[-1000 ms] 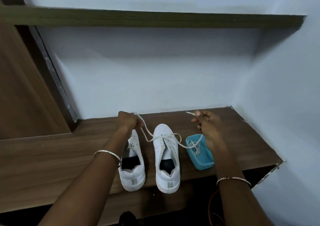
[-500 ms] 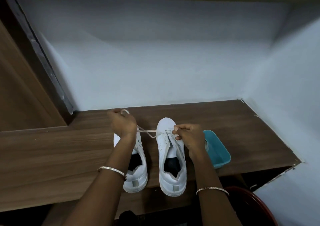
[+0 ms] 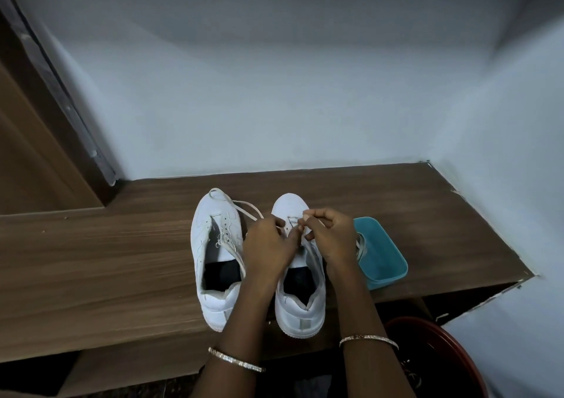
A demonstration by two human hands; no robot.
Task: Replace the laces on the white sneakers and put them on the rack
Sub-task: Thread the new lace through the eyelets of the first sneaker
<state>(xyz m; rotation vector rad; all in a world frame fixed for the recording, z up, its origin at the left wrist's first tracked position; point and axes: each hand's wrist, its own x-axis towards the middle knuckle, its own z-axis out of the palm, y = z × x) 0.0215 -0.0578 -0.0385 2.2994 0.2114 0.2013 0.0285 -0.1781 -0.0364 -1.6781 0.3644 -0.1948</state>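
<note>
Two white sneakers stand side by side on the wooden shelf (image 3: 91, 260), toes to the wall. The left sneaker (image 3: 215, 254) has a loose white lace (image 3: 244, 209) lying across its toe. Both my hands are over the eyelets of the right sneaker (image 3: 300, 303). My left hand (image 3: 268, 248) holds the lace that trails back over the left sneaker. My right hand (image 3: 329, 235) pinches a lace end at the front eyelets. The right sneaker's tongue is mostly hidden by my hands.
A teal plastic tub (image 3: 381, 254) with another lace in it sits right of the right sneaker. A dark red basin (image 3: 442, 355) is below the shelf's front edge at right. White walls close the back and right side; a wooden panel stands at left.
My left hand has come in from over the left sneaker to the right sneaker's eyelets, meeting my right hand there. The lace now lies slack over the left toe. The view tilted down.
</note>
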